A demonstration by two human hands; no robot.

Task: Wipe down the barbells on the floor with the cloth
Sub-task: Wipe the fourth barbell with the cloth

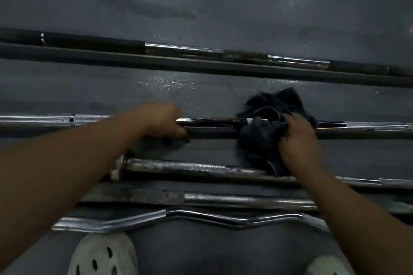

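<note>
Pale perforated left shoe [105,254] at 7 o'clock, right shoe [324,265] at 5 o'clock, both on the dark floor [201,6]. Just beyond them lies a wavy chrome curl bar [178,216], then a smooth straight bar [245,202], then a speckled knurled bar [178,166]. Centre row: chrome bar [212,121] with a dark bar [212,134] against its near side. Left hand [161,120], 9 o'clock of centre, has its fingers curled over this pair, apparently steadying it. Right hand [297,134], 3 o'clock, clutches the black cloth [263,131], which is bunched over both bars with its tail drooping onto the knurled bar. Far pair of bars [183,50] at 12 o'clock, patchy chrome and dark, well apart from both hands. Judgement: wiping is under way on the centre row. Nothing visible separates wiped metal from unwiped. The dull knurled bar and the far pair probably remain. Frame is motion-blurred.
</note>
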